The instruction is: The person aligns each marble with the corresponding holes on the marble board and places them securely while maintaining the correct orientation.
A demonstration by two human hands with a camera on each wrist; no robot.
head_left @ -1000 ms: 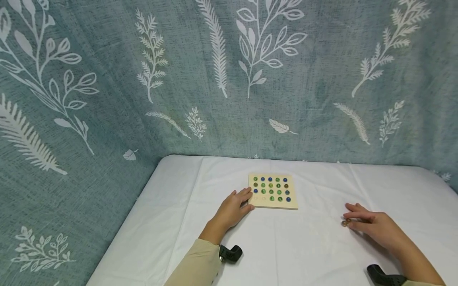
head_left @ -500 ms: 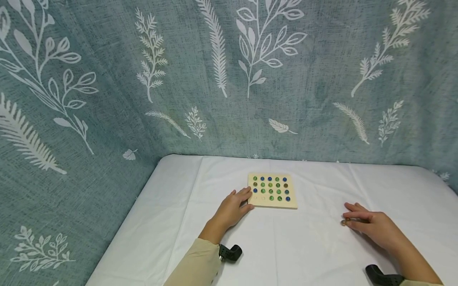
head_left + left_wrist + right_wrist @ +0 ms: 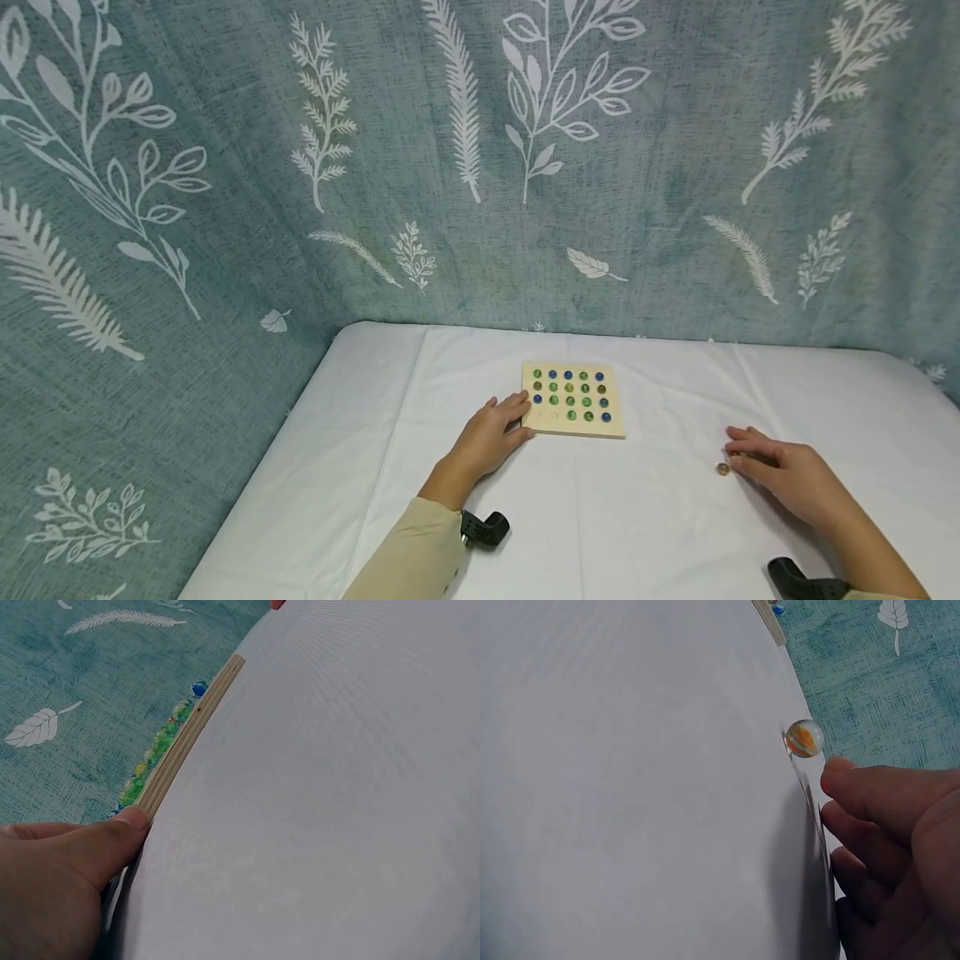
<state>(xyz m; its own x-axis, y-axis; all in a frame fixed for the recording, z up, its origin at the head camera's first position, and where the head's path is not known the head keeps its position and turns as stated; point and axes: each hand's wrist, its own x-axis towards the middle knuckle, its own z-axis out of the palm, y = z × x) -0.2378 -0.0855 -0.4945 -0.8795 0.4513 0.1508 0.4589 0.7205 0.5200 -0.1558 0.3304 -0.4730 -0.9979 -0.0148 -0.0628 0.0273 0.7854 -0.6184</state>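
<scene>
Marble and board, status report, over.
Left hand touches wooden board edge. Right hand open beside loose marble, apart. Nothing between.

Both forearms reach forward over the surface, each in a beige sleeve (image 3: 408, 554) with a black wrist mount (image 3: 483, 529) at the cuff. Left hand (image 3: 487, 437) — palm down, fingers extended and close together, the thumb (image 3: 112, 832) stretched forward along the side. Right hand (image 3: 783, 475) — also palm down and low, well apart from the left, its fingers (image 3: 870, 791) loosely bent and bunched, pointing toward the person's left; nothing is gripped between them. The right wrist carries its own black mount (image 3: 806, 579) at the lower edge of the head view.
</scene>
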